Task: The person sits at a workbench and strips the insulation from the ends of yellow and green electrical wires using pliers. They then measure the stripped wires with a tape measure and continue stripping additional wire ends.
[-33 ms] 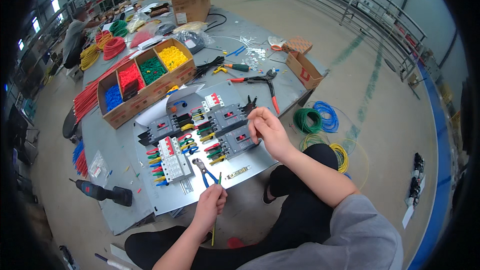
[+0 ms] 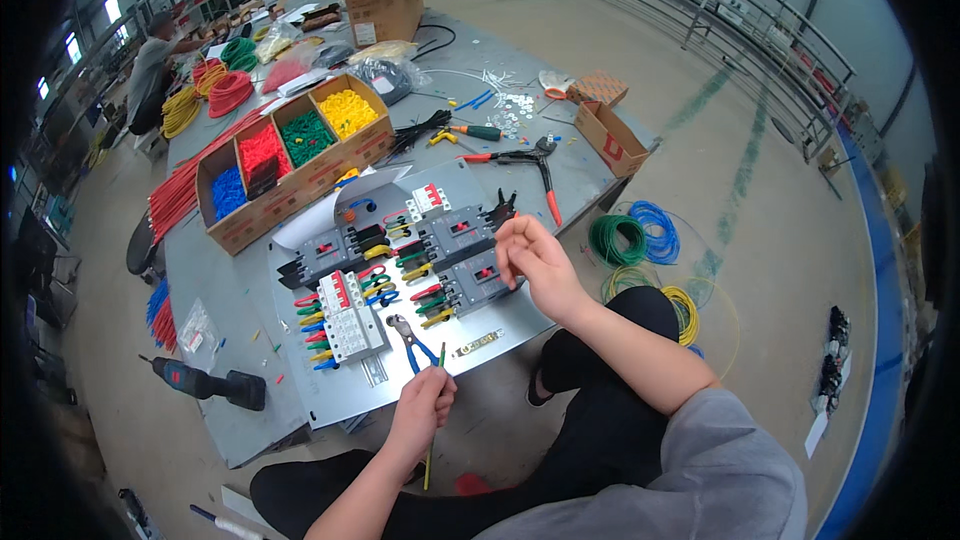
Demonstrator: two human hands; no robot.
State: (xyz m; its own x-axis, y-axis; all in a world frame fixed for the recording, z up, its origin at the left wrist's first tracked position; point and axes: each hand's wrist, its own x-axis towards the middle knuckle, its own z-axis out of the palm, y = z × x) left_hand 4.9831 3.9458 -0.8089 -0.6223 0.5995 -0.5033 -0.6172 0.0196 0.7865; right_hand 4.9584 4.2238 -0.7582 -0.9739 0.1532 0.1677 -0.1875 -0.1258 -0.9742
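My left hand (image 2: 425, 405) is closed round a thin green-and-yellow wire (image 2: 429, 465), which sticks out above and below the fist. Just beyond it, cutting pliers (image 2: 405, 333) with blue handles lie on the metal mounting plate (image 2: 345, 401), handles toward my fist. My right hand (image 2: 540, 265) hovers by the right edge of a grey circuit breaker (image 2: 478, 278), fingers curled in a pinch; whatever they hold is too small to make out. More breakers sit on the plate, including a white one with red levers (image 2: 348, 315) and coloured wires along both sides.
A cardboard box (image 2: 300, 190) holds blue, red, green and yellow caps in compartments. A cordless drill (image 2: 215, 383) lies at the table's left. Red-handled cutters (image 2: 540, 155) and a screwdriver (image 2: 475, 131) lie beyond the plate. Wire coils (image 2: 615, 238) rest on the floor at right.
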